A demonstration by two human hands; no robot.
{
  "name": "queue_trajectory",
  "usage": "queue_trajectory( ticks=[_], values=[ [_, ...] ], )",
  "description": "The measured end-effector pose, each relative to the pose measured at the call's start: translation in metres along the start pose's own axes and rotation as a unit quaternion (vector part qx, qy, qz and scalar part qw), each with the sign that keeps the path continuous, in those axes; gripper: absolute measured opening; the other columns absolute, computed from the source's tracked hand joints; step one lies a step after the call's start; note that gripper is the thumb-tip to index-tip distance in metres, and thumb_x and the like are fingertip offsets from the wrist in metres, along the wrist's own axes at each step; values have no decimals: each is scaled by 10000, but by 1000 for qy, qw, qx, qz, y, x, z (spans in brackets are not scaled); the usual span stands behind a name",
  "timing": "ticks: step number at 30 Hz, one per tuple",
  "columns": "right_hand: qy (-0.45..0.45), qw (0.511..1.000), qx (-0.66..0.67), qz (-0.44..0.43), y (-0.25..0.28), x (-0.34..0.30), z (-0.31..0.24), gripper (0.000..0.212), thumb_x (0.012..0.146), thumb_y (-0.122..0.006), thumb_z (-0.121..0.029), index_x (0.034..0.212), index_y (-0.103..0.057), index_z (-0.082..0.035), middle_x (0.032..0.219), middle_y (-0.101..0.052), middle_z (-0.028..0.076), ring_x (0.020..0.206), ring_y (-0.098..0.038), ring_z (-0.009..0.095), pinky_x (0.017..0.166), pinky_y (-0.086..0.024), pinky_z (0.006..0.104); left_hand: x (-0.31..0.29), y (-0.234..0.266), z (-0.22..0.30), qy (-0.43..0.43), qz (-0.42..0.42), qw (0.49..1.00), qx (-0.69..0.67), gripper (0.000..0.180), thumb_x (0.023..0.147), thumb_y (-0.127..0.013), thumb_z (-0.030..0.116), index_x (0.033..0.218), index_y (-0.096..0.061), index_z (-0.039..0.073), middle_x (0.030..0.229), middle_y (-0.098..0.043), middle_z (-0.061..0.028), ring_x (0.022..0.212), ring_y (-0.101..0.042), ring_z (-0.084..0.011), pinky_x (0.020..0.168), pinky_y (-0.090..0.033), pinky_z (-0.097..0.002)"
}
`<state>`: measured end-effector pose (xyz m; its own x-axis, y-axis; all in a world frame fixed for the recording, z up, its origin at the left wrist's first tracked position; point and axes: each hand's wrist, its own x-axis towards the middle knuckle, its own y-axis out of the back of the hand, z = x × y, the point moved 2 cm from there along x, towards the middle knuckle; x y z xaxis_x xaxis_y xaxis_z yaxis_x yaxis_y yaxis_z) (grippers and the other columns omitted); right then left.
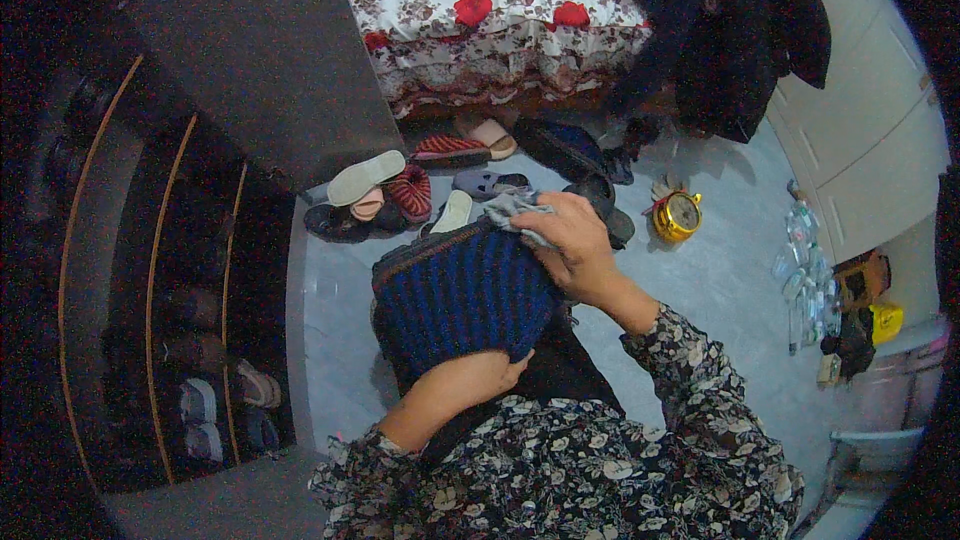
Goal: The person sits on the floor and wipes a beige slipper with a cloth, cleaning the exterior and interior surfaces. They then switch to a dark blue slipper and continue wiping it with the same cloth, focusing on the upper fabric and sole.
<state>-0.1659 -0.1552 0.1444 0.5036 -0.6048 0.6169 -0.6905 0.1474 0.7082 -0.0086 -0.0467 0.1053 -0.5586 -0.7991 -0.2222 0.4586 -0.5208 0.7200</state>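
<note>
Close in front of me is a blue-and-dark striped knitted slipper (462, 295), tilted with its dark sole edge and brown trim away from me. My left hand (468, 380) grips its near lower side, with most fingers hidden by the slipper. At the far right edge of the sole, my right hand (575, 248) presses a crumpled grey cloth (515, 212) held in its bent fingers. Just beyond lie several shoes, among them a pale-soled slipper (366, 178), a red striped slipper (410, 193) and a grey-blue slipper (490, 184).
An open shoe cabinet (190, 240) with shoes on its shelves stands left, its grey door (250, 50) swung out. Beyond is a bed with a flowered cover (500, 35) and dark clothes (720, 40). A golden round object (677, 215) and clear plastic bottles (808, 280) sit right.
</note>
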Motion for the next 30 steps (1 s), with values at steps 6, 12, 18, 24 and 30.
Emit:
queue_trajectory(
  ticks=[6, 12, 18, 24, 30],
  values=[
    [-74, 994, 7, 81, 3, -19, 28, 267, 774, -630, -44, 1034, -623, -101, 998, -626, 143, 991, -575, 338, 865, -443, 397, 1, 4, 1, 32, -65, 997, 0, 418, 907, -446, 369, 826, -614, -6, 697, -595, -241, 600, -556, -404, 637, -434, -472],
    [-204, 961, 130, 138, 8, -33, 52, 200, 830, -589, -88, 1023, -622, -53, 991, -613, 152, 951, -596, 313, 831, -459, 327, -2, 4, 3, 7, 19, 1000, -4, 420, 912, -429, 375, 870, -614, 0, 675, -590, -241, 578, -543, -427, 665, -441, -476],
    [-166, 972, 86, 145, 9, -34, 38, 197, 816, -598, -74, 1011, -625, -68, 1012, -608, 147, 1001, -572, 317, 870, -444, 350, -1, 14, 14, 56, -63, 996, -14, 445, 941, -365, 358, 905, -630, 3, 647, -575, -256, 562, -543, -440, 645, -441, -497],
    [-65, 991, 38, 114, 0, -29, 13, 302, 720, -637, -15, 1007, -631, -111, 1060, -603, 143, 1089, -536, 333, 989, -357, 483, -3, 11, 8, 16, -123, 991, 48, 461, 970, -281, 365, 1079, -594, 44, 667, -588, -258, 576, -565, -450, 647, -446, -530],
    [-16, 991, 119, 67, -4, -24, -18, 343, 661, -661, 19, 981, -638, -101, 1080, -602, 149, 1130, -530, 331, 1030, -293, 504, 4, 26, 20, 65, -160, 983, 62, 447, 970, -272, 388, 1122, -578, 98, 706, -606, -258, 662, -597, -438, 682, -456, -529]
  ],
)
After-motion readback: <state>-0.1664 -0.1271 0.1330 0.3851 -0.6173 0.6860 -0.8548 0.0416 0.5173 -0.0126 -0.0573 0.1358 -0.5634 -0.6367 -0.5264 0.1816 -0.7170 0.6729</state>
